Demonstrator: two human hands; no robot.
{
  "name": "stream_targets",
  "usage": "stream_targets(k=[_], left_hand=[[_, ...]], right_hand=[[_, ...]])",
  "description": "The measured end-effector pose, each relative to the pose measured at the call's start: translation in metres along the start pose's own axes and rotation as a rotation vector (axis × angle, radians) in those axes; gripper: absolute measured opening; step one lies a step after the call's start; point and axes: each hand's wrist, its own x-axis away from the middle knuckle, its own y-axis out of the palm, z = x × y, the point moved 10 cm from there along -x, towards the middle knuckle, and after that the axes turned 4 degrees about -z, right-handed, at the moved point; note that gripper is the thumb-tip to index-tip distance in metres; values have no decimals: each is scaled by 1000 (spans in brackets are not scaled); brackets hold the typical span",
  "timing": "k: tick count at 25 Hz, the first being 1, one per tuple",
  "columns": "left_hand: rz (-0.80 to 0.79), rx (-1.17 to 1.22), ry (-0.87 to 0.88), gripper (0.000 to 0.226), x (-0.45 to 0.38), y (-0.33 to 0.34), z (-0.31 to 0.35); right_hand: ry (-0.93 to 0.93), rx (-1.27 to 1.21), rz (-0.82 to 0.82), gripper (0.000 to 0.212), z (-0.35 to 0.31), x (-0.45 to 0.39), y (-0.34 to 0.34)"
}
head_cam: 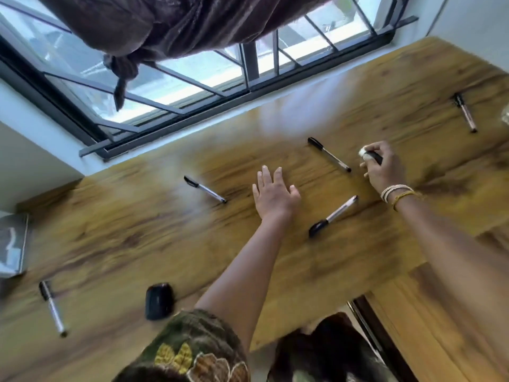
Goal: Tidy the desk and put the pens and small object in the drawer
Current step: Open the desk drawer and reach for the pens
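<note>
Several black-capped pens lie scattered on the wooden desk (137,238): one at centre left (205,189), one past my hands (329,154), one between my wrists (333,216), one far right (465,113), one near left (53,308). A small black object (159,301) sits at the desk's near edge. My left hand (274,195) rests flat on the desk, fingers apart, holding nothing. My right hand (381,166) is closed around a pen (371,155), whose black cap pokes out.
A window with dark bars (192,86) runs along the desk's far side, with a brown curtain (170,26) knotted above it. A grey book-like item (12,244) lies at the left edge. A lower wooden surface (440,312) sits at the right.
</note>
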Motion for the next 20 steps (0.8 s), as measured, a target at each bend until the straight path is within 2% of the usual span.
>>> stream_targets(k=[4,8,11,14,17,20], left_hand=[[-21,-4,-80,68,75,10,-13],[58,49,-68,72,144,21,-23],[98,74,-51,71,190,33,-27],[29,-84,11,69,219,60,-21],[-43,-156,51,70,235,78,-11],[-127,-251,42,77,245,93,-2]], right_hand=[[137,-267,42,28,28,84,-25],[243,-480,-29,23,48,145,-36],[328,-596,-124,11,58,181,-46],[401,-678,-192,14,74,205,-57],[478,-714,-264,2,97,228,-66],[517,-672,-271,11,127,250,-69]])
